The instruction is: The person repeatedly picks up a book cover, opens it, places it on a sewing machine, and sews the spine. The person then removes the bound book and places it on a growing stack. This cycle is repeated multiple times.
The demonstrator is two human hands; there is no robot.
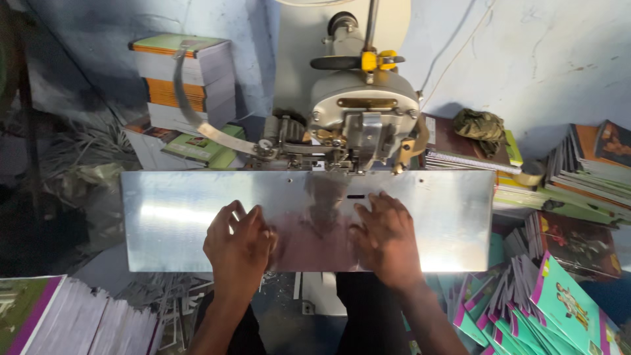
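Nearest to us, at the lower left, sits a stack of booklets [59, 315] with a green and purple cover on top, and at the lower right a fanned pile of teal and pink booklets [539, 315]. Between them our two forearms reach up to the shiny metal plate [164, 223] that serves as the bench of the machine.

Our left hand [238, 244] lies palm down on the plate, its fingers [231, 213] spread flat and gripping nothing. Our right hand [388, 238] rests the same way just beside it, fingers [384, 205] loosely open on the bare metal, holding nothing. The two hands are near each other but apart, and a dim reflection shows on the plate between them.

Just above the right fingers is a small dark slot [355, 196] in the plate. Directly behind the plate's far edge stands the grey machine head [365, 112] with a yellow clip [378, 60] near its top.

Farther back on the left rises a tall stack of books [187, 79]; on the right a crumpled cloth [480, 125] lies on more piled books [585, 171].
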